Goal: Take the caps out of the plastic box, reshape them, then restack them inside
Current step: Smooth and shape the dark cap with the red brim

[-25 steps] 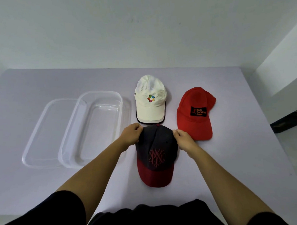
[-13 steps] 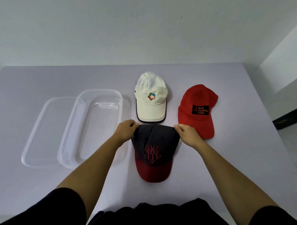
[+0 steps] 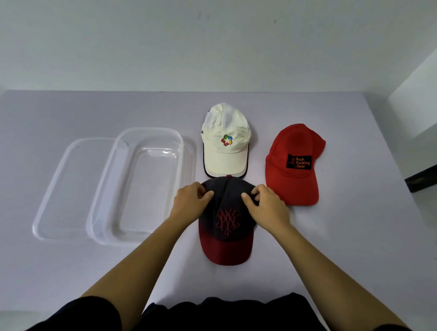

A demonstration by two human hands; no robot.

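A dark navy cap with a red brim and red embroidery [image 3: 226,225] lies on the table in front of me, brim toward me. My left hand [image 3: 190,201] pinches the crown's left side and my right hand [image 3: 265,204] pinches its right side. A white cap with a coloured logo [image 3: 225,142] sits just beyond it, and a red cap with a black patch [image 3: 293,162] lies to the right. The clear plastic box [image 3: 138,184] stands to the left with nothing in it.
The box's clear lid [image 3: 63,189] lies flat against the box's left side. The pale table [image 3: 365,234] ends at a wall behind and drops off at the right edge. My dark clothing fills the bottom of the view.
Both hands have moved inward over the crown of the navy cap, from its outer sides toward its top. The crown, pulled wide and flat half a second ago, is rounded again.
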